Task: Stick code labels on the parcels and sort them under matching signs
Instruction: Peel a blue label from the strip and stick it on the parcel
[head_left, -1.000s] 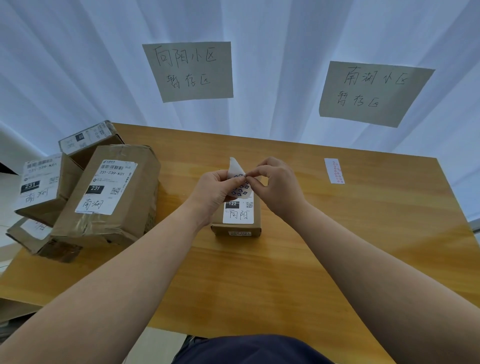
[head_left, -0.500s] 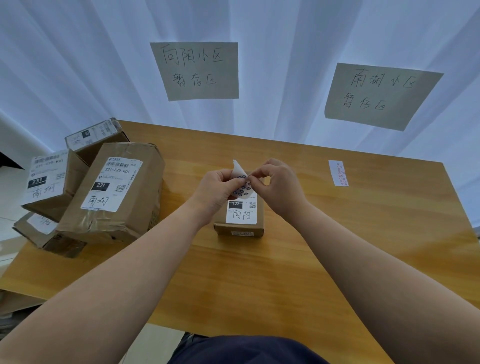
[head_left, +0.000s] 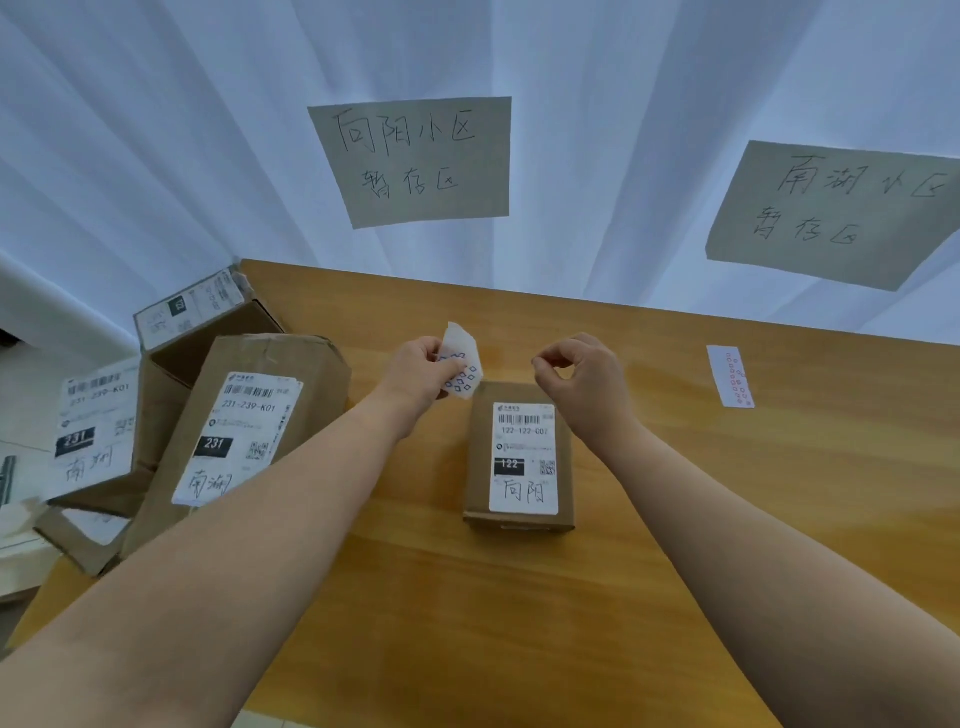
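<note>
A small brown parcel (head_left: 521, 452) marked 122 lies in the middle of the wooden table (head_left: 519, 613). Just beyond its far left corner, my left hand (head_left: 415, 371) holds a curled white sheet of blue code labels (head_left: 462, 364). My right hand (head_left: 582, 379) hovers over the parcel's far right corner, thumb and forefinger pinched together as if on a tiny peeled label, which is too small to make out. Two handwritten signs hang on the curtain: one (head_left: 410, 161) straight behind the parcel, another (head_left: 836, 213) to the right.
Several brown parcels are piled at the table's left end: a big one marked 231 (head_left: 239, 431), another 231 (head_left: 98, 431), one behind (head_left: 202, 317) and one underneath (head_left: 83, 535). A sheet of red labels (head_left: 730, 376) lies at the far right.
My hands were together at the label sheet; my right hand has now pulled away to the right with its fingers pinched. My left hand keeps the sheet. The camera view shifted slightly.
</note>
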